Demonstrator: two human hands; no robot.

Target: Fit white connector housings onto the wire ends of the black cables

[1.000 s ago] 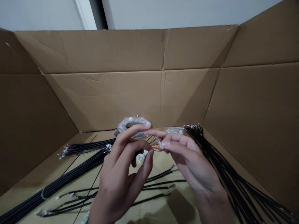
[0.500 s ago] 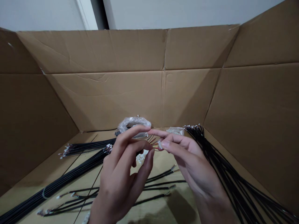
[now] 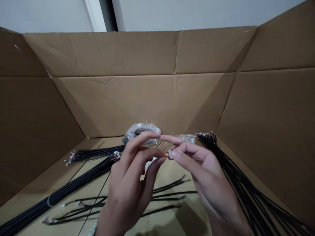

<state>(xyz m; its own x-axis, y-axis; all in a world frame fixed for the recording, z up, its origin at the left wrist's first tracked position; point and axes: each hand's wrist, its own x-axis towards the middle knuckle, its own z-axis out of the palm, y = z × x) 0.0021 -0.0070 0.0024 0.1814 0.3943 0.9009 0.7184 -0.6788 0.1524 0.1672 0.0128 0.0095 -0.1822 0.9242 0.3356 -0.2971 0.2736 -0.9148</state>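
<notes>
Head view: Both hands are held up in the middle, above the floor of a big cardboard box (image 3: 110, 98).

The right hand (image 3: 199, 173) pinches a tiny white plug (image 3: 170, 154) between its thumb and a finger. The fingers (image 3: 182, 152) are closed tight on it. The plug sits at the very tips, on the side that faces the other hand.

The left hand (image 3: 133, 183) is just beside it. Its fingers (image 3: 150, 136) curl in toward the thumb, and thin colored wires (image 3: 164, 151) stick out from them toward the plug. How tightly they grip the wires is hidden.

The wire ends point sideways, straight across to the plug. They lie between the two sets of fingertips and nearly touch the plug. Both hands are about equally close to that spot.

Behind the fingers lies a crinkly plastic bag (image 3: 141, 129). To the right of the fingers runs a long bunch of black cables (image 3: 236, 183). To the left lie more black cable bundles (image 3: 81, 173). Under the hands lie a few loose cables (image 3: 169, 191).
</notes>
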